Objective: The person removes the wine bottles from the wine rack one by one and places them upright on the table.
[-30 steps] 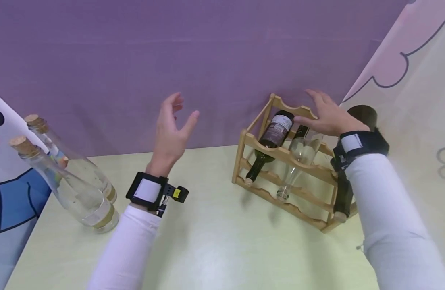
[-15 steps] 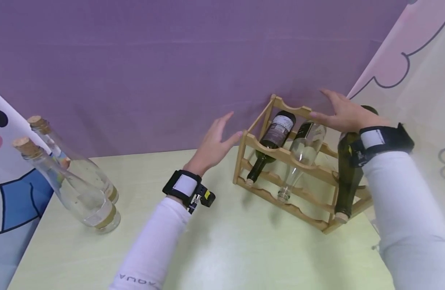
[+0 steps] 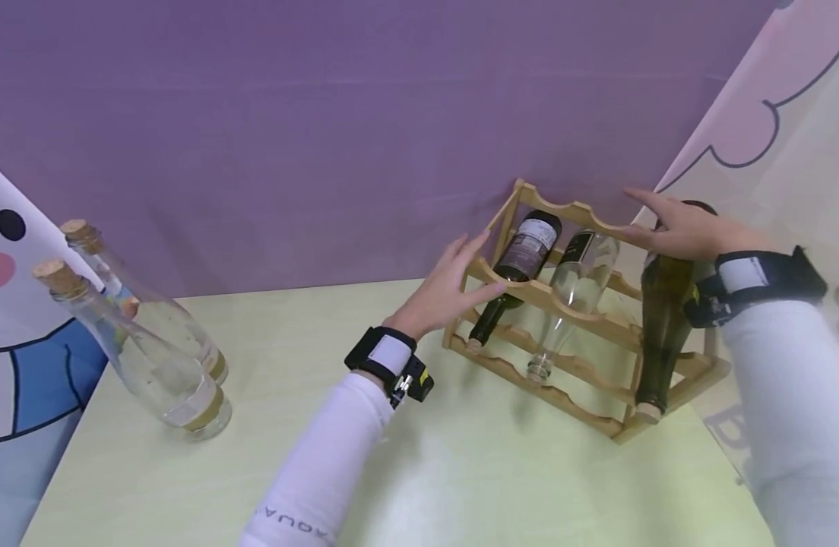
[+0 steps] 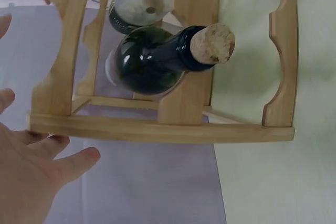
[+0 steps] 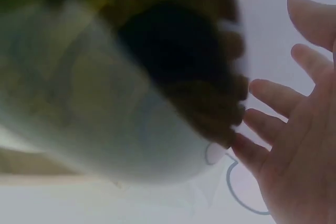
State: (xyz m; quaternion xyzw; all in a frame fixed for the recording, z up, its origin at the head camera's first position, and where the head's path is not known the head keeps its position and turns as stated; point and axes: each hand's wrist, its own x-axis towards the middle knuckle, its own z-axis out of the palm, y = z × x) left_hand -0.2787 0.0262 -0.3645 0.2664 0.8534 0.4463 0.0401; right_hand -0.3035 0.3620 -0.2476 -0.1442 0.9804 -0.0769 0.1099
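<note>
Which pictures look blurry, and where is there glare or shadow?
Right wrist view: the green bottle is badly blurred, the right hand clearer. Head view: a pale glare patch on the table, soft shadows near the rack. Left wrist view: the cork fairly sharp, small highlights on the dark bottle.

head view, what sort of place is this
Probably an indoor corner staged for tabletop work, though I can't be certain: a pale table stands before a plain purple backdrop, with a cartoon-printed panel on the left.

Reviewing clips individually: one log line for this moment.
left hand: at left end of rack | right hand: at rightmost bottle | contacts: unclear | rack: three bottles | two corked bottles: upright, left
</note>
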